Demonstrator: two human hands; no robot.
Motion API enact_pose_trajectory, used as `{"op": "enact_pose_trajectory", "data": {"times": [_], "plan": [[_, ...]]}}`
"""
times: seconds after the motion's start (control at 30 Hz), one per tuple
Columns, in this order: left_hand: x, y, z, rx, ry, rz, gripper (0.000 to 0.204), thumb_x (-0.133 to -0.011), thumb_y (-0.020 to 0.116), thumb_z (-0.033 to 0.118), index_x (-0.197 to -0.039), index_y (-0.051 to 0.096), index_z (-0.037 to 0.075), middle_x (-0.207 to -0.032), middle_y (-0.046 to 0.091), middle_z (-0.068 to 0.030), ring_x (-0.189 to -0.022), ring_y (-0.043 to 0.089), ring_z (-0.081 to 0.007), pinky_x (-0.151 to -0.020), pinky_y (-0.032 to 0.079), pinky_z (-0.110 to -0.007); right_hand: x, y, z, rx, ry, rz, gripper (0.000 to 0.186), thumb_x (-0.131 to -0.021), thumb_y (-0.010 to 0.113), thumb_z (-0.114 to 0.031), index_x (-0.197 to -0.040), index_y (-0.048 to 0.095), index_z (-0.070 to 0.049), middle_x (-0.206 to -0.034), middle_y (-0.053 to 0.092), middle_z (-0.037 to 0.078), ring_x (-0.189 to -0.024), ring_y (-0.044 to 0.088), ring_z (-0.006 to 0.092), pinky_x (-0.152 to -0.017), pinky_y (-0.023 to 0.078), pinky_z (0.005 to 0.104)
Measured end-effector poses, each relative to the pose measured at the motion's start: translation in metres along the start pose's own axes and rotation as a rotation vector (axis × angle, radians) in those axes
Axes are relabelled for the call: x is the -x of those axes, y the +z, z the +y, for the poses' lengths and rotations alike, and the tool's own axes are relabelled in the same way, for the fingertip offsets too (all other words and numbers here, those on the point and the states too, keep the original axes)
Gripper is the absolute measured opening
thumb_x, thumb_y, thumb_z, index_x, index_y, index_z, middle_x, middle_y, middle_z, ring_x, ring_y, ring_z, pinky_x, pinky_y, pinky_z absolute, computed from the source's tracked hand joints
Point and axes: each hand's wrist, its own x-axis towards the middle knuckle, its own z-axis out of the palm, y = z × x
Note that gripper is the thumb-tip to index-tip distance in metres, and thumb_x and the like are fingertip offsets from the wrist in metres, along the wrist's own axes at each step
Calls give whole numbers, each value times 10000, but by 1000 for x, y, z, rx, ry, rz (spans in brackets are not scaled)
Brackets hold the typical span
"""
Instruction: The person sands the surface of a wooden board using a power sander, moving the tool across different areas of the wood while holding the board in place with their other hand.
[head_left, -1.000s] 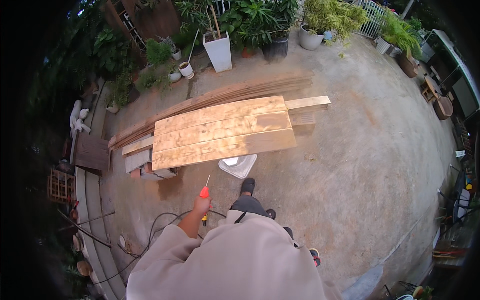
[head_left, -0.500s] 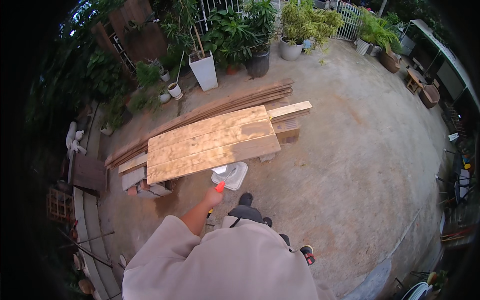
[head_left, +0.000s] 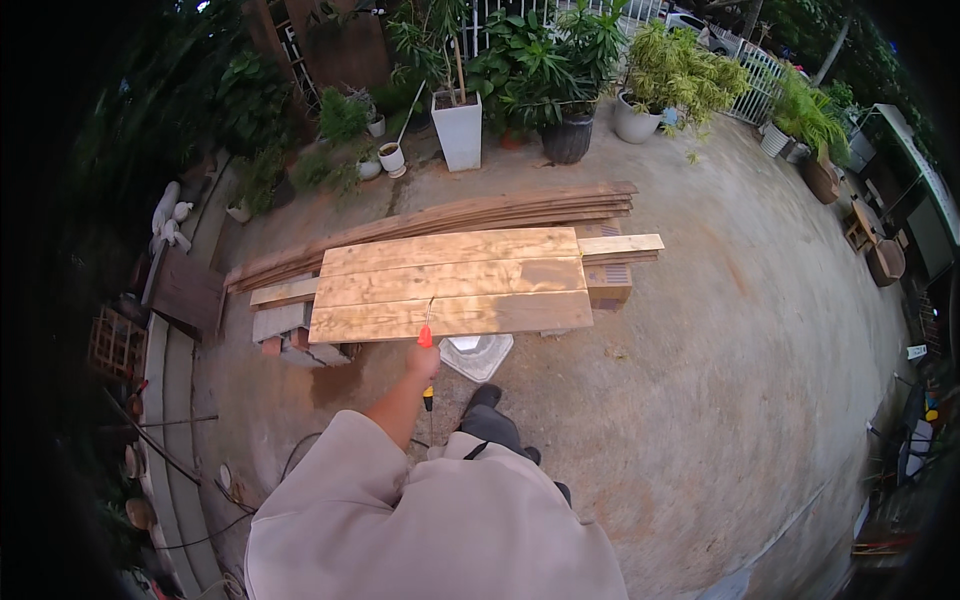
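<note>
My left hand [head_left: 421, 361] is closed round a slim tool [head_left: 426, 337] with an orange-red front, a thin bent metal rod and a yellow-and-black rear end. The tool's exact kind is unclear. Its rod reaches over the near edge of a wooden panel [head_left: 400, 262] made of several planks. Mottled pale and darker brown patches mark the wood. I cannot tell whether the rod's tip touches it. Partly under the near edge, a whitish square tray [head_left: 482, 364] lies on the ground by my shoe. My right hand is out of view.
Behind the panel lies a stack of long brown boards [head_left: 440, 212]. Concrete blocks [head_left: 283, 320] and a cardboard box [head_left: 610, 290] stand beneath its ends. Potted plants [head_left: 458, 135] line the far side. A dark cord or hose [head_left: 296, 452] lies on the concrete at lower left.
My left hand has carried the tool forward, from over the tray to over the panel's near edge. The whole view has also turned, so the surroundings sit differently.
</note>
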Motion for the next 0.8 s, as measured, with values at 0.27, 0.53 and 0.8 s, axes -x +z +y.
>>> {"op": "enact_pose_trajectory", "data": {"times": [0.27, 0.53, 0.8], "plan": [[-74, 9, 52, -301, 176, -139, 235, -771, 576, 150, -840, 637, -66, -668, 648, -208, -529, 651, -283, -483, 492, -424, 12, 22, -51, 46, -49, -8, 129, -733, 702, -55, -723, 574, -59, -711, 593, 30, -622, 572, 166, -603, 471, 339], [-141, 33, 84, -342, 132, -74, 347, -775, 576, 204, -953, 664, -80, -925, 687, -284, -867, 704, -362, -772, 557, -436, 22, 47, -80, 142, -116, -50, 148, -728, 697, -33, -731, 552, -67, -709, 587, 33, -618, 572, 169, -596, 472, 340], [-231, -36, 53, -168, -178, 56, 348, -793, 585, 215, -1005, 667, -49, -1024, 678, -275, -937, 692, -359, -818, 558, -416, 68, 114, -136, -168, 26, -142, 426, -707, 555, 85, -1091, 423, -45, -1005, 611, 184, -645, 609, 291, -555, 521, 408]]}}
